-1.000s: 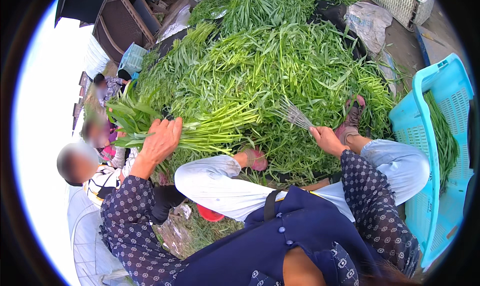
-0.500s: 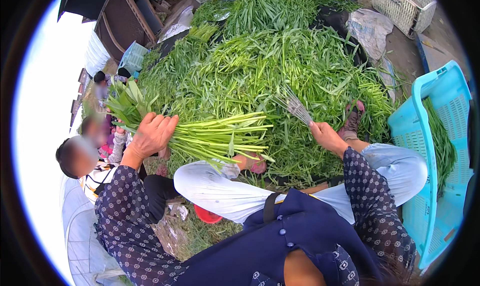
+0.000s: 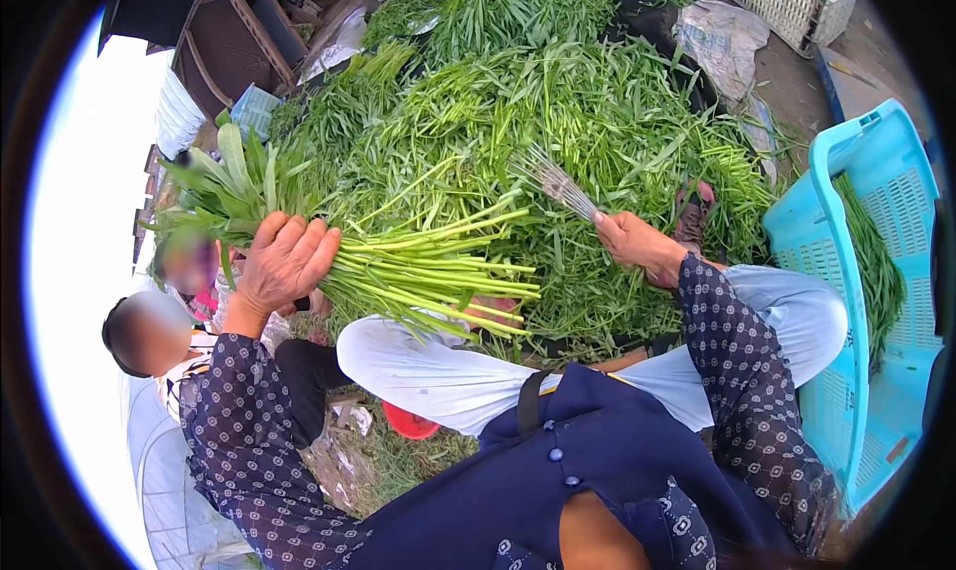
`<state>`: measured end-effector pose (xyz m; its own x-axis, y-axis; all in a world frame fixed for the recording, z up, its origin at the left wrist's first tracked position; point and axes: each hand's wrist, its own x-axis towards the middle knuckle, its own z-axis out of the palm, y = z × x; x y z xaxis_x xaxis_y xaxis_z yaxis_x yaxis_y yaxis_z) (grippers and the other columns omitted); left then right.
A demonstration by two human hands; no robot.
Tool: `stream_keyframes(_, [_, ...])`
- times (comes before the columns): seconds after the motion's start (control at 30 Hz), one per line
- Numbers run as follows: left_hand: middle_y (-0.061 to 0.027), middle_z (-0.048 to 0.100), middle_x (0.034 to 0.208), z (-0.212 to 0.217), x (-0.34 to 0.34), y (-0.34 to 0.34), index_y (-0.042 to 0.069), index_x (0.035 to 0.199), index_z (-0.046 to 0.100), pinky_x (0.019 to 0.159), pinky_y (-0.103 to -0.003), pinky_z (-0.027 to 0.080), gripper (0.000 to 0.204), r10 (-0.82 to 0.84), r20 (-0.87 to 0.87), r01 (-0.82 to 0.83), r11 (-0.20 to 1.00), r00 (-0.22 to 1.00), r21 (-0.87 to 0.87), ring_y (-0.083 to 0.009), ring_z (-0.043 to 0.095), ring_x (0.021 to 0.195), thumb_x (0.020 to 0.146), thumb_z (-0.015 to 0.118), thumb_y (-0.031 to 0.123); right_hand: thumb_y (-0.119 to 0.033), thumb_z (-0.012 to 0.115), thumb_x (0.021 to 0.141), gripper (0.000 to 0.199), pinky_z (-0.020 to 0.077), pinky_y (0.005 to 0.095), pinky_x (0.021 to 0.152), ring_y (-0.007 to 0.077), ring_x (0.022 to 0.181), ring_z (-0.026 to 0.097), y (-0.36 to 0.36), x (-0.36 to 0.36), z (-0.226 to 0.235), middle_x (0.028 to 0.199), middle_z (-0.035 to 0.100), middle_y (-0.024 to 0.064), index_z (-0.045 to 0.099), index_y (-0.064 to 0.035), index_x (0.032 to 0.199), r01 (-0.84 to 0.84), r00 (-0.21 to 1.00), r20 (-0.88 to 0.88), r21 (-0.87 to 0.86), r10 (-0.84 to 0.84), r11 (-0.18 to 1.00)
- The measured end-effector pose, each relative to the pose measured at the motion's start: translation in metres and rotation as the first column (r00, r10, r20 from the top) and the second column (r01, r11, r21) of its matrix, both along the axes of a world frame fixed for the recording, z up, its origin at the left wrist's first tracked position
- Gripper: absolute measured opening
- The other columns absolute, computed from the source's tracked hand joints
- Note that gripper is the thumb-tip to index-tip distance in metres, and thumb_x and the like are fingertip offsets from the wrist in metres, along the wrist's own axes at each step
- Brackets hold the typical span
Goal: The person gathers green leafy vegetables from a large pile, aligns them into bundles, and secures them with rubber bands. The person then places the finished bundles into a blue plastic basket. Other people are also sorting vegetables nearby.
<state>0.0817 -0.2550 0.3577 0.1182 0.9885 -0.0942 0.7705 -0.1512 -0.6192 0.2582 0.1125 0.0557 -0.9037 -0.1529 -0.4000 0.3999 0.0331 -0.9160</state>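
My left hand [image 3: 286,263] is closed round a thick bunch of water spinach [image 3: 428,271]. Its long pale-green stems point right, over my lap, and the broad leaves fan out to the left. In my right hand [image 3: 637,241] is a bundle of thin, pale, wire-like strips [image 3: 555,182], gripped at one end. The strips spread slightly and point up and left, above a large heap of cut greens [image 3: 558,102]. A gap separates the strips from the bunch.
At my right stands a turquoise plastic crate [image 3: 846,271] with greens [image 3: 871,261] inside. A pale crate [image 3: 792,7] is at the far right. Another person [image 3: 154,336] sits close on my left. A red bowl [image 3: 410,421] lies by my knee.
My right hand and the strips have shifted a little left and up. My left hand has also moved slightly left, still gripping the bunch; one stem now sticks up from it.
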Motion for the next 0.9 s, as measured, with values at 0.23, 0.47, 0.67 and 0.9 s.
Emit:
stream_keyframes(0.23, [-0.0124,0.059,0.098,0.002,-0.01,0.037,0.001,0.12,0.047,0.076,-0.04,0.045,0.045,-0.027,0.036,0.025,0.999,0.999,0.042,-0.026,0.056,0.08,0.077,0.06,0.007,-0.048,0.039,0.101,0.059,0.0383,0.0354,0.051,0.0168,0.047,0.04,-0.02,0.01,-0.023,0.052,0.042,0.0026,0.055,-0.0013,0.07,-0.262,0.95,-0.087,0.295,0.299,0.919])
stream_keyframes(0.47, [-0.0151,0.057,0.094,-0.006,-0.014,0.01,-0.006,0.125,0.044,0.075,-0.04,0.045,0.049,0.256,0.092,-0.248,0.965,0.962,-0.084,-0.029,0.057,0.081,0.078,0.056,0.003,-0.039,0.044,0.101,0.052,0.0331,0.0328,0.047,0.0093,0.051,0.036,0.018,0.016,-0.024,0.055,0.042,-0.0013,0.056,0.0028,0.073,0.186,0.972,-0.174,0.175,-0.156,0.967])
stream_keyframes(0.67, [-0.0093,0.051,0.08,-0.025,-0.001,0.065,-0.006,0.124,0.046,0.064,-0.037,0.046,0.047,0.255,0.07,-0.238,0.952,0.964,-0.19,-0.0239,0.056,0.071,0.079,0.055,0.006,-0.044,0.047,0.099,0.05,0.0417,0.0427,0.059,0.0308,0.056,0.044,-0.052,-0.017,0.066,0.063,0.053,0.0174,0.061,0.0021,0.086,-0.049,0.889,-0.423,0.295,0.177,0.954])
stream_keyframes(0.9, [-0.0199,0.059,0.083,-0.011,-0.016,0.04,-0.005,0.125,0.042,0.06,-0.044,0.052,0.04,0.578,0.128,-0.541,0.807,0.806,-0.238,-0.0358,0.063,0.066,0.085,0.048,0.004,-0.042,0.044,0.1,0.052,0.0441,0.0444,0.062,0.0295,0.06,0.059,0.04,0.058,-0.09,0.064,0.059,0.0182,0.065,0.0041,0.086,0.335,0.932,-0.076,0.557,-0.355,0.76])
